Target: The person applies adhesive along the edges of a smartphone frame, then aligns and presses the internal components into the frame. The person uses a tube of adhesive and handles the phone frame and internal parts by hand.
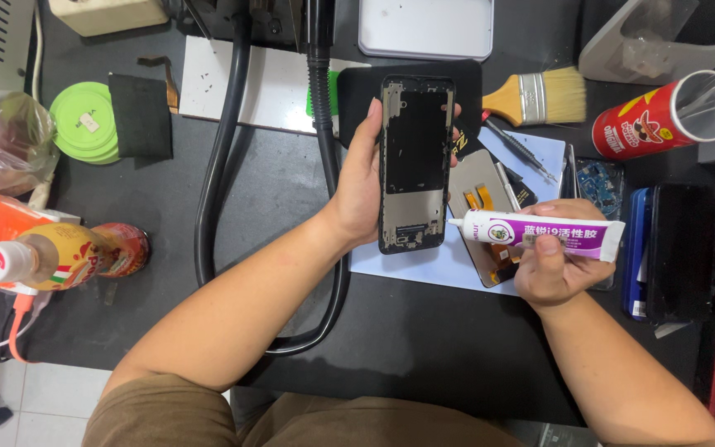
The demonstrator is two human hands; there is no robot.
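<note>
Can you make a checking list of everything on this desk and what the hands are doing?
Surface: dark table with a white sheet under the work.
Job's things: phone frame, open and upright in the left hand; purple and white glue tube in the right hand, nozzle pointing at the frame.
Clutter: paintbrush, red can holding tools, green lids, bottles, plastic bag.
Hands: both gripping.
Cables: thick black hose looping across the table; orange cord at the left edge.
Surroundings: tiled floor.

Black workbench (424, 348); paintbrush (539, 97), red canister (664, 120), green lids (84, 122), black hose (217, 165), white paper sheet (424, 263)
</note>
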